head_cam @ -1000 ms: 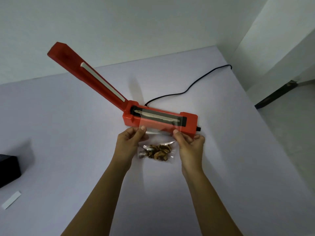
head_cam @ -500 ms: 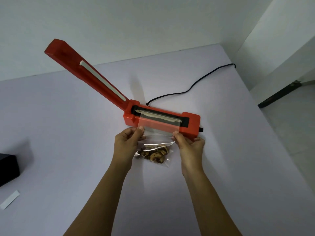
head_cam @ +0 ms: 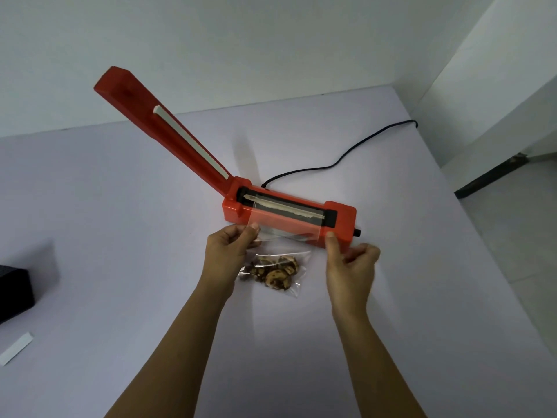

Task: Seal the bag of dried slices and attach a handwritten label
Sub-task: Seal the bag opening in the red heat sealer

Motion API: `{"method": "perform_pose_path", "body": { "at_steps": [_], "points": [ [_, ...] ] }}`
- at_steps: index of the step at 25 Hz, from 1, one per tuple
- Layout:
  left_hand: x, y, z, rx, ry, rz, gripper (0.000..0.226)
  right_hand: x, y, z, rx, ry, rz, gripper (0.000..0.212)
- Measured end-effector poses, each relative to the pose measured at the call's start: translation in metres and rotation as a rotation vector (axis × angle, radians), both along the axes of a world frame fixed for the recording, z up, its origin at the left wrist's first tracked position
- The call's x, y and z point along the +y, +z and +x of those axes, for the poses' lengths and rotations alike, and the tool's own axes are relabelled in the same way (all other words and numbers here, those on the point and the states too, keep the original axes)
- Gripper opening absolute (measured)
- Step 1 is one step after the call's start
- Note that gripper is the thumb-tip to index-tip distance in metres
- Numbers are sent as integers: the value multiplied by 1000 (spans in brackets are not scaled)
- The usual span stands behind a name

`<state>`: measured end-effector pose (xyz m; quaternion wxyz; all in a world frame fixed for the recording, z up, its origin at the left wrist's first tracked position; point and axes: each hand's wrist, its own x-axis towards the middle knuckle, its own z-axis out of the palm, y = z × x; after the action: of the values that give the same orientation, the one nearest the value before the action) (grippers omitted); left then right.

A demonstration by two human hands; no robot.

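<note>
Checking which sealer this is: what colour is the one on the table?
Orange-red sealer with a black strip; the head view shows it best.

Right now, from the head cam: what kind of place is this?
Likely a bare indoor room set up for packing: plain white walls, a table with a corded red heat sealer, a bag of dried slices across its bar.

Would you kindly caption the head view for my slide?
Left hand and right hand hold the clear bag across the open red sealer.
</note>
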<state>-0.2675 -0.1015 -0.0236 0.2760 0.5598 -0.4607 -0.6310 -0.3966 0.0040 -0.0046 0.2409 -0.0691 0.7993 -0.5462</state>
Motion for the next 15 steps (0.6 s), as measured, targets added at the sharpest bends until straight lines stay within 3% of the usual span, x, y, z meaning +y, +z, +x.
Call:
{"method": "perform_pose_path", "body": {
  "at_steps": [3,6,8,11,15],
  "points": [
    [0,-1,0,-8,-4,-6,19,-14,35,-11,384,74,-151,27],
    [0,-2,0,-19,7,-7,18,-57,75,-22,641,340,-338,14],
    [0,-4,0,-22,7,2,19,-93,98,-20,774,593,-390,21],
    [0,-2,1,-17,-10,5,21,-138,124,-5,866,998,-297,41],
    [-1,1,3,-13,-30,-4,21,-176,142,16,929,1281,-263,59]
  ]
}}
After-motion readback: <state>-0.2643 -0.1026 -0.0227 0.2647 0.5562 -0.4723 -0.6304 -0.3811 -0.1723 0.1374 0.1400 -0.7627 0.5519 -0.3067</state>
